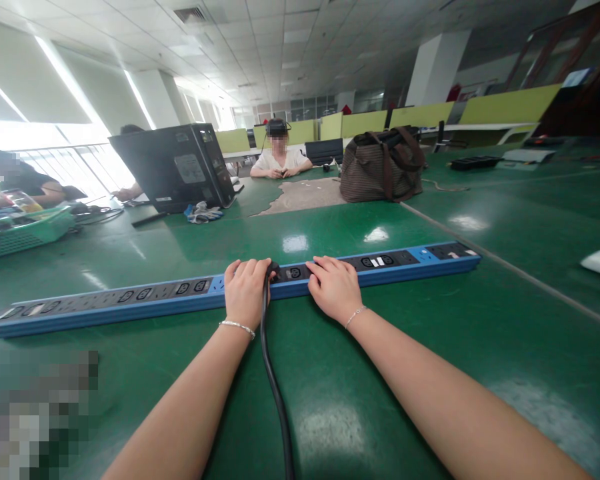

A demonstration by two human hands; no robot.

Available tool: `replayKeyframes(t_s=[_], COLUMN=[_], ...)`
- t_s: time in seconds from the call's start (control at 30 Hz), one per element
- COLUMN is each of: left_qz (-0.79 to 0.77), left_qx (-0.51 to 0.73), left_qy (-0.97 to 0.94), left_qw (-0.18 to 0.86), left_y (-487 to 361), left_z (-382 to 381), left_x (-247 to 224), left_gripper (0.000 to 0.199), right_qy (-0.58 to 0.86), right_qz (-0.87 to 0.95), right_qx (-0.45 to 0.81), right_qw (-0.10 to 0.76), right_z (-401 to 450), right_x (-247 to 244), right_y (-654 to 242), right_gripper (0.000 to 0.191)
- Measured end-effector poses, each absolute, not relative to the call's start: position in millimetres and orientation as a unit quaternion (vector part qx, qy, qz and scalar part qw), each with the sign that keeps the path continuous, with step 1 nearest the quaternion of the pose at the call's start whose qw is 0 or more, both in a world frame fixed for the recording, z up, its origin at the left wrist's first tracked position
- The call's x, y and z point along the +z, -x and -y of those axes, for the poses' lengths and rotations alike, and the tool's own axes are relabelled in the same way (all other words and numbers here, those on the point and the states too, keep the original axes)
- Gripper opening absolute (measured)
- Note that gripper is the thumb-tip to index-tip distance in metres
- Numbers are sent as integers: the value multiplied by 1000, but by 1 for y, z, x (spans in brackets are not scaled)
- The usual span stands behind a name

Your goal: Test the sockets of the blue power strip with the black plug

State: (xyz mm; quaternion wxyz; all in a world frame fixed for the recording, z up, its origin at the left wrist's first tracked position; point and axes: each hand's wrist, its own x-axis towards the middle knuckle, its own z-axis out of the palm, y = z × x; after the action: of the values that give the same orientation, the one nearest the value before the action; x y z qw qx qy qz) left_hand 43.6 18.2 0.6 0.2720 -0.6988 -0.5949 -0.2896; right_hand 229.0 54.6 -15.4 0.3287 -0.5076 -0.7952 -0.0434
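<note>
Head view: blue power strip [294, 289] is laid flat across green counter [445, 333]; black plug [274, 269] is grasped at its top by left grip [247, 290]; strip presumably steadied by resting, unclenched right grip [337, 287].

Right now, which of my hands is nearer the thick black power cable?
Left. Your left hand holds the cable at its far end; your right hand rests apart, farther right, on the long blue power strip.
</note>
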Motion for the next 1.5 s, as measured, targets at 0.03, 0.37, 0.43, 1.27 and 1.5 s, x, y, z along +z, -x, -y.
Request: replayKeyframes(t_s=[0.03,0.37,0.43,1.27,1.5], left_qz=[594,574,569,563,571], left_qx=[-287,-244,-234,-188,-216], left_qy=[700,727,733,738,746], left_qw=[273,286,289,323,267], left_y=[-44,-44,-45,-51,-47], left_z=[-18,-15,-14,-6,-5], left_x=[1,6,7,2,-2], left_gripper=[27,27,27,29,31], right_qy=[507,508,507,506,498], right_qz=[795,797,797,794,800], right_qx=[-43,-44,-44,-45,-51], right_qw=[330,324,325,334,332], right_z=[-55,-55,-55,-55,-55], right_x=[-16,-15,-16,-17,-17], right_y=[-229,-229,-228,-228,-230], right_gripper=[34,34,34,34,35])
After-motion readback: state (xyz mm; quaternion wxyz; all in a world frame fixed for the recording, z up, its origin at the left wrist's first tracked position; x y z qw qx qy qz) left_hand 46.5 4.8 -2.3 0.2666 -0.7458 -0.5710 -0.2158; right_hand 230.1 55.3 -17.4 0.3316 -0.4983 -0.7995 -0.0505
